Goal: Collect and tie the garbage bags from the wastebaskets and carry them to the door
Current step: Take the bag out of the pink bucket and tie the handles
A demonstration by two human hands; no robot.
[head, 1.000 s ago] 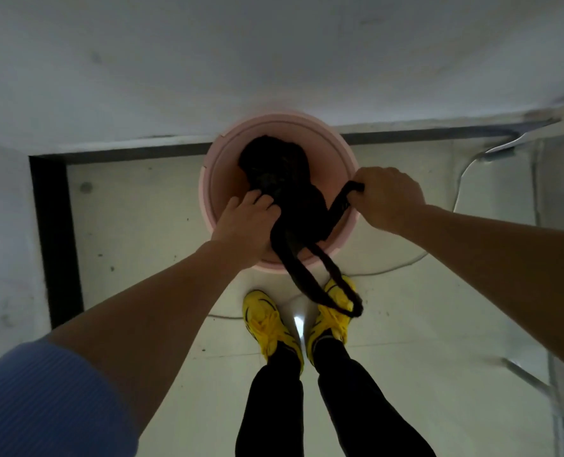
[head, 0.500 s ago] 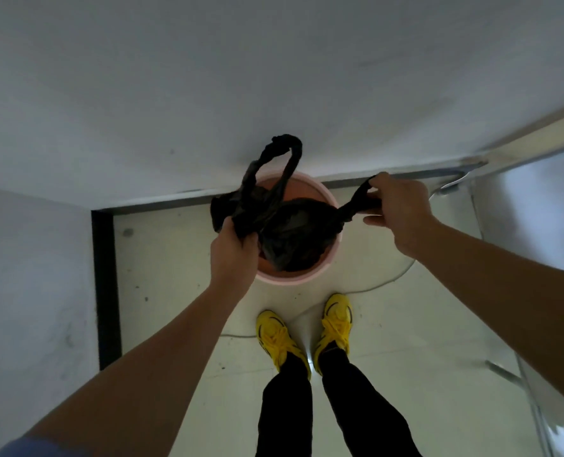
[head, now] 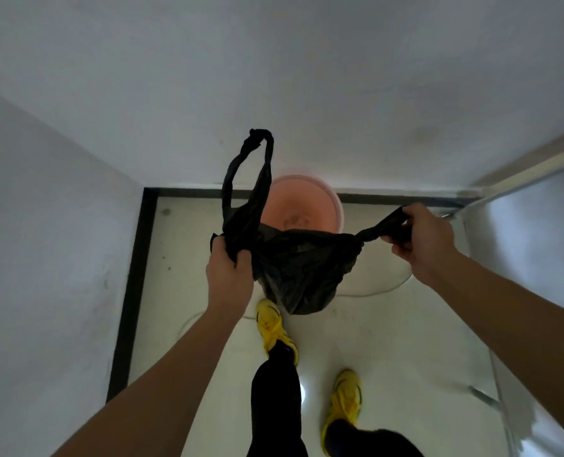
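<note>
A black garbage bag [head: 302,268] hangs in the air in front of me, above the floor and clear of the pink wastebasket [head: 302,206], which stands against the wall with nothing visible inside. My left hand [head: 229,272] grips the bag's left side at the base of one handle loop, and that loop stands up above the hand. My right hand [head: 420,240] pinches the other handle, pulled taut to the right.
White walls close the corner on the left and ahead, with a dark skirting strip [head: 132,285] along the floor. A reflective metal panel [head: 537,245] rises on the right. A thin cable [head: 383,290] lies on the pale floor. My yellow shoes [head: 274,324] stand below the bag.
The bag has come up out of the wastebasket and now hangs free. My hands have spread apart, stretching the handles. My right foot has stepped back.
</note>
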